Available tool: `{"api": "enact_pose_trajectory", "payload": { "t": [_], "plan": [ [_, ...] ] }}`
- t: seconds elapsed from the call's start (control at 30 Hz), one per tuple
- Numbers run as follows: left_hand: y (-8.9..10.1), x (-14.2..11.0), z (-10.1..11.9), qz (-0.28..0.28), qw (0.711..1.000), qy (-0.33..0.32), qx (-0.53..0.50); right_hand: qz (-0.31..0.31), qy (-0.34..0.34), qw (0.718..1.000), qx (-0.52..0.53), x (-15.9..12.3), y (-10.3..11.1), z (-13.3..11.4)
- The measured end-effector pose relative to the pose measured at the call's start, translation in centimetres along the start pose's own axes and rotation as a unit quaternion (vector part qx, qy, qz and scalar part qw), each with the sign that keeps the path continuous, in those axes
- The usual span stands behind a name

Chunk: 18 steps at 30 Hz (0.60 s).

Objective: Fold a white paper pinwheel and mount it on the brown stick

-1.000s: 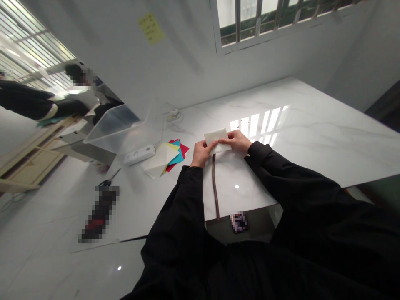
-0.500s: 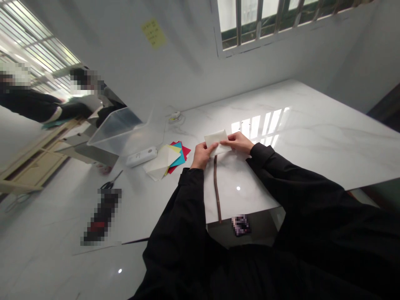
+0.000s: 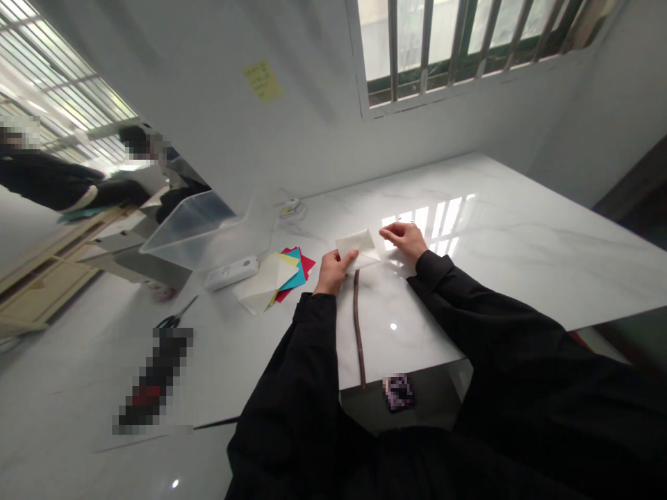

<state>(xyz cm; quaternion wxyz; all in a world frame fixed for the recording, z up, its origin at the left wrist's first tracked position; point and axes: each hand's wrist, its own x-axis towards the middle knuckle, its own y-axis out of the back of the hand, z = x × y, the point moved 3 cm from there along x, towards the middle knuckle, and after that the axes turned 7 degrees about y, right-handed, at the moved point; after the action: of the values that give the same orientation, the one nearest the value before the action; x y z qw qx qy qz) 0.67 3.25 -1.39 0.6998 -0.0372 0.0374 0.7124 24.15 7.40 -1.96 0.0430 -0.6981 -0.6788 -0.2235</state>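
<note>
Cream paper (image 3: 358,248), folded into a flat, roughly square packet, lies on a glossy white marble table (image 3: 511,208), a little toward the near edge. The person's left hand (image 3: 331,272) rests on the packet's lower left side, fingers on the paper; whether the thumb and fingers pinch it or only press it down, I cannot tell. The right hand (image 3: 405,239) is apart from the paper, just beside its right corner, raised slightly with fingers loosely curled and holding nothing. Both arms come in from below in black sleeves (image 3: 307,361).

A thin brown strip (image 3: 357,326) lies lengthwise below the packet, running toward the table's near edge, with a small pixelated object (image 3: 399,392) just beyond that edge. To the left sits a fanned pile of red, teal, yellow and cream paper sheets (image 3: 284,278), then a white oblong plastic device (image 3: 232,273) and a large clear plastic bin (image 3: 195,232). Black-handled scissors (image 3: 177,314) lie further left, beside a long pixelated object (image 3: 156,378). Beyond the table rise a pale wall with a yellow sticky note (image 3: 263,81) and a barred window (image 3: 448,48). Far left stand a person in dark clothes (image 3: 46,182) and a second person (image 3: 180,187).
</note>
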Motion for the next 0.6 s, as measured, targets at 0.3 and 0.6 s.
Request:
{"api": "enact_pose_trajectory", "payload": {
  "t": [0.3,0.6],
  "plan": [
    [0.0,0.5,-0.7,0.002,1.000,-0.019,-0.010,0.054,-0.036,0.969,-0.240,1.7,2.2,3.2],
    [-0.2,0.7,-1.2,-0.020,0.999,-0.030,-0.020,0.068,-0.058,0.955,-0.283,2.8,2.1,3.4]
  ]
}}
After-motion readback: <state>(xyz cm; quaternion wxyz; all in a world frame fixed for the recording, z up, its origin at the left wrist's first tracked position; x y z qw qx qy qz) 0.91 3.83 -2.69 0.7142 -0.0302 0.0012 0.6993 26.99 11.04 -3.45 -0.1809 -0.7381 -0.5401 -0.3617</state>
